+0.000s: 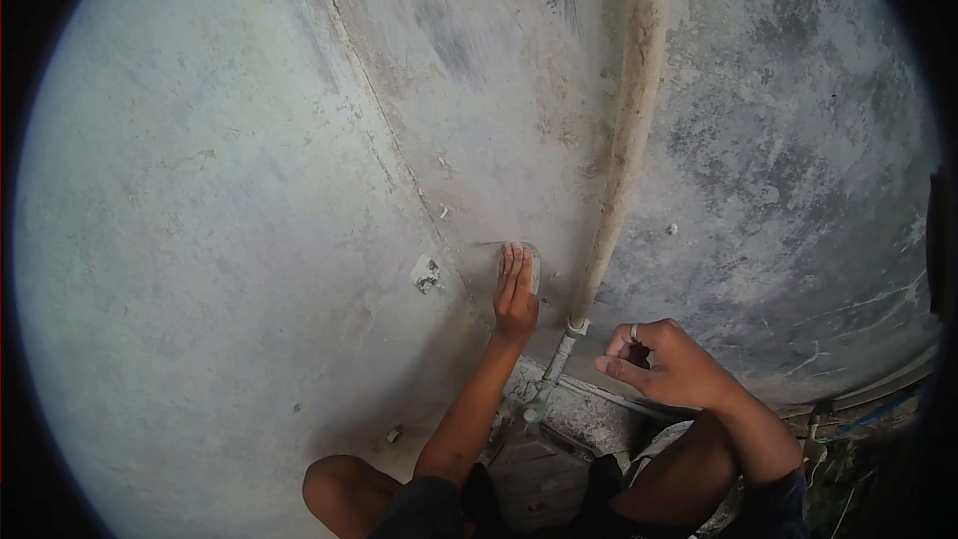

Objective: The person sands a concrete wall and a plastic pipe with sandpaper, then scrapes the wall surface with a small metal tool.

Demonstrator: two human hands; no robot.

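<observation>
My left hand (514, 294) is against the pale grey wall (249, 210), its fingers together and stretched upward. They press a thin pale grey piece (536, 269) to the surface. Its edge shows beside the fingers, but most of it is covered and I cannot make out its kind. To the right, my right hand (671, 364) hangs apart from the wall with its fingers curled toward the thumb. A ring (634, 332) is on one finger, and nothing shows inside this hand. Between the two hands stands the lower end of a long pipe (624, 140).
The pipe runs up the wall and meets a metal fitting (559, 359) near the ground. A crack (384, 125) slants down the wall on the left. Below it is a chipped patch (426, 274). My bent knee (344, 497) is at the bottom, and plants (848, 504) are at the lower right.
</observation>
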